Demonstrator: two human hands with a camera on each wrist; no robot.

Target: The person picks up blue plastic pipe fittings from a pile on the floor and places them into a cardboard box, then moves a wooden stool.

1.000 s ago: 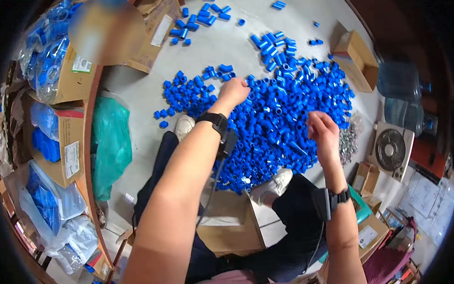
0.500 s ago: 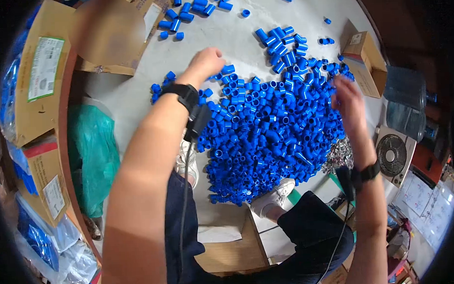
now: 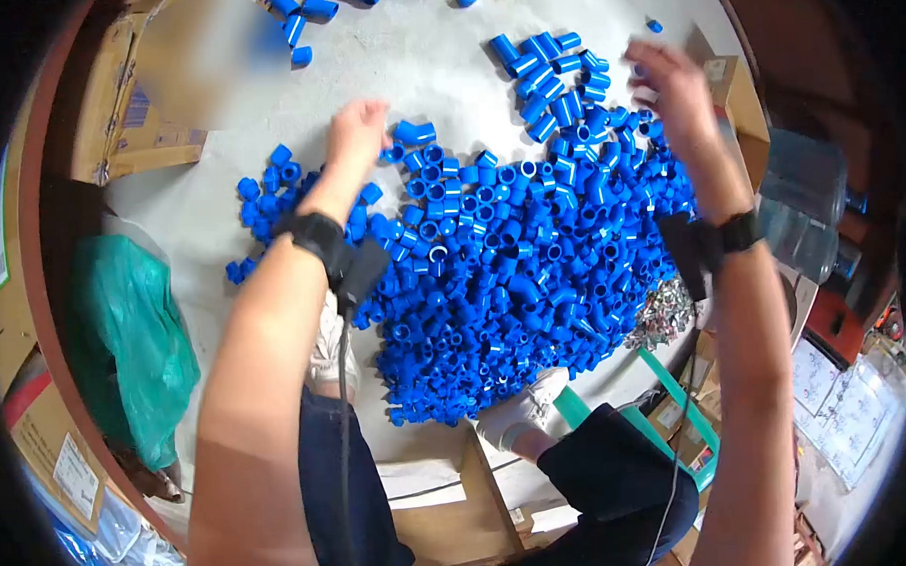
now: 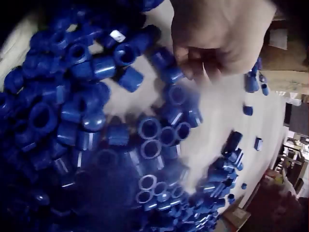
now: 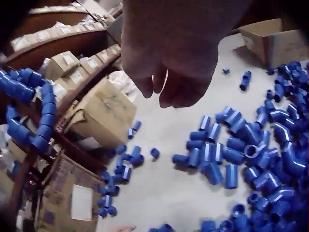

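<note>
A broad heap of blue plastic pipe fittings (image 3: 531, 240), elbows, couplings and short sleeves, covers the floor between the feet and beyond. Over its far left edge is my left hand (image 3: 360, 137), fingers loosely bent, close to an elbow fitting (image 3: 415, 133). In the left wrist view this hand (image 4: 222, 36) overlaps the fittings, and nothing shows in its fingers. My right hand (image 3: 671, 86), slightly blurred, is raised at the far right of the heap. The right wrist view shows its fingers hanging loosely above bare floor, holding nothing, with longer couplings (image 5: 212, 150) lying beyond.
Cardboard boxes stand at upper left (image 3: 159, 144) and right (image 3: 736, 103). A green plastic bag (image 3: 136, 344) lies at left. Water bottles (image 3: 804, 186), a pile of small metallic pieces (image 3: 664, 316) and a green frame (image 3: 677, 405) are at right. An open carton (image 3: 447, 533) sits between the legs.
Both hands have moved away from the body: the left off the middle of the heap toward its far left edge, the right up along its right side. The head view has shifted too.
</note>
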